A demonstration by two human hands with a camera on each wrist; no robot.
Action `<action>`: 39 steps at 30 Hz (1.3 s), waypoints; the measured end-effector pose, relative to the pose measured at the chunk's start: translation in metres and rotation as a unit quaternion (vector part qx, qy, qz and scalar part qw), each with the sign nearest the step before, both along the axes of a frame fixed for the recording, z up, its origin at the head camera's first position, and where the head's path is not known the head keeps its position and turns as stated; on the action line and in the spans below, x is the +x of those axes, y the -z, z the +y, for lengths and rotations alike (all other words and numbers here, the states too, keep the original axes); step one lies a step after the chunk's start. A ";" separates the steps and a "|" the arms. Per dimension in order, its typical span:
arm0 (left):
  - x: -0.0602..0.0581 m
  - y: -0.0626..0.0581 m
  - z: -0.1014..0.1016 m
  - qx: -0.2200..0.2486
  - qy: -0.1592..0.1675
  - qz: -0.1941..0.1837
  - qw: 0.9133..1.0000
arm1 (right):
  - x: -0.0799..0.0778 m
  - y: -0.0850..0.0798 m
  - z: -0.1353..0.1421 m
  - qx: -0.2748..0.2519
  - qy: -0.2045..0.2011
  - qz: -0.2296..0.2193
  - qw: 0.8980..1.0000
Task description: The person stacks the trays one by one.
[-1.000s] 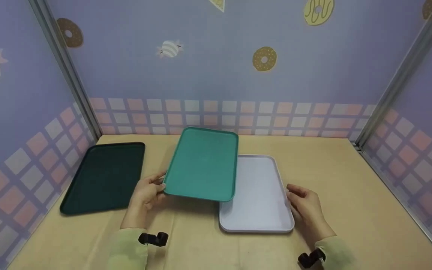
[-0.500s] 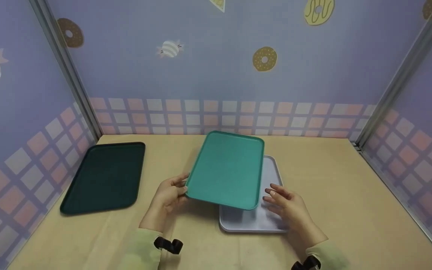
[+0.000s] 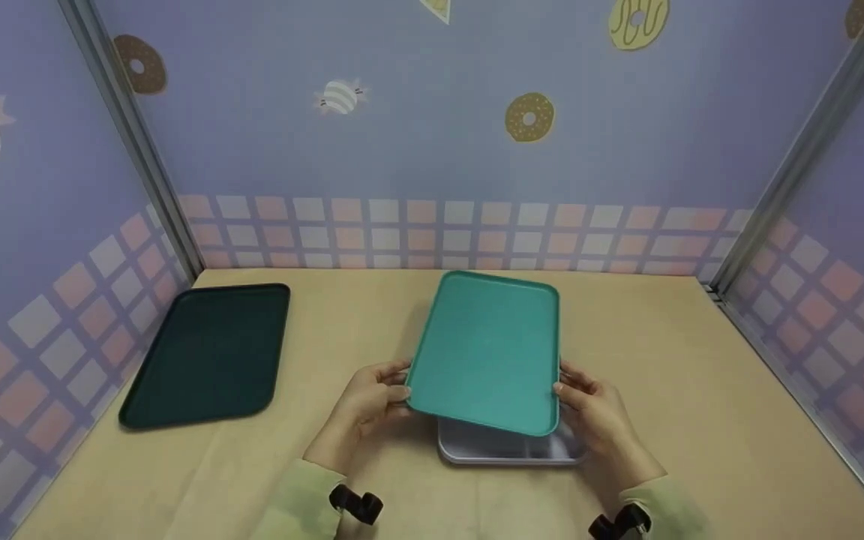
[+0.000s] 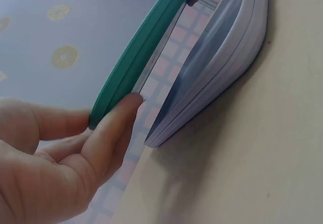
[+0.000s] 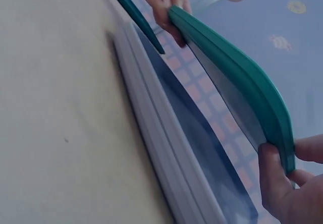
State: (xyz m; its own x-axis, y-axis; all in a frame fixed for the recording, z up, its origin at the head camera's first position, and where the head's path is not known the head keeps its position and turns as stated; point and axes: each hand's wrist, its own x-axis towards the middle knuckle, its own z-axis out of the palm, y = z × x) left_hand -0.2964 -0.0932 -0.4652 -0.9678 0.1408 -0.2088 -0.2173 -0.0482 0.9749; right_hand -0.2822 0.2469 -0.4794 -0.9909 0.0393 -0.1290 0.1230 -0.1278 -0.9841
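Note:
Between my two hands a teal-green tray (image 3: 486,352) is held up, over a pale lilac tray (image 3: 507,448) on the table. My left hand (image 3: 368,401) pinches its left edge near the front corner, thumb on top and fingers beneath. At the opposite edge my right hand (image 3: 597,405) grips it the same way. In the left wrist view a gap separates the green tray (image 4: 139,52) from the lilac one (image 4: 222,62) below. Layered rims on the lilac tray (image 5: 159,133) show in the right wrist view, as of stacked trays. Most of its top is hidden in the head view.
A dark green tray (image 3: 211,356) lies flat at the left of the table (image 3: 664,337), which has a cream-coloured top. Purple patterned walls (image 3: 432,150) enclose the back and both sides, with metal posts (image 3: 139,150) at the corners.
My left hand has carried the green tray rightward over the lilac tray. My right hand, free before, has come to the tray's right edge and now grips it.

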 end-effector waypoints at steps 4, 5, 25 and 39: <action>0.002 0.002 0.005 -0.021 0.019 0.008 1.000 | -0.005 -0.002 0.013 0.027 -0.017 -0.005 0.999; 0.002 0.003 0.006 -0.028 0.020 0.013 0.999 | -0.005 -0.002 0.015 0.031 -0.021 -0.006 0.999; 0.008 0.017 0.026 -0.079 0.018 0.076 0.994 | -0.012 0.002 0.047 0.119 -0.071 -0.019 0.990; 0.006 0.032 0.032 -0.126 0.023 0.108 0.986 | -0.013 0.011 0.047 0.135 -0.062 -0.054 0.987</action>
State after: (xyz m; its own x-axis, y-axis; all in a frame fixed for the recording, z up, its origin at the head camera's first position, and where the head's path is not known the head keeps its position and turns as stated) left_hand -0.2900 -0.0614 -0.4968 -0.9872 0.1562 -0.0322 0.0008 0.2067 0.9784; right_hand -0.2950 0.2936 -0.4905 -0.9711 -0.0332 -0.2363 0.2282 0.1608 -0.9602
